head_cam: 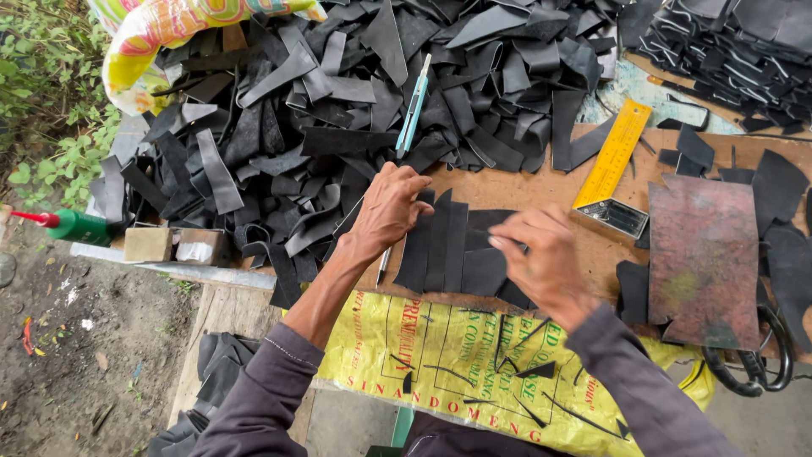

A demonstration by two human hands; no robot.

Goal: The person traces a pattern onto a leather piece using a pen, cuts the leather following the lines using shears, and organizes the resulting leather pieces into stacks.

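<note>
My left hand (391,206) rests with spread fingers on the left edge of a row of black rubber strips (452,250) laid side by side on a wooden board (541,190). On the row's right side, my right hand (541,258) pinches the top of a black strip. A thin metal tool (383,264) lies under my left wrist. Behind my left hand, a light blue utility knife (414,106) lies on the heap of black rubber scraps (338,110).
A yellow try square (613,156) lies to the right of my hands, beside a rusty metal plate (705,258). Stacked black pieces (736,51) sit at the back right. A yellow printed sack (457,364) covers my lap. A green glue bottle (80,227) and small boxes (173,245) stand at the left edge.
</note>
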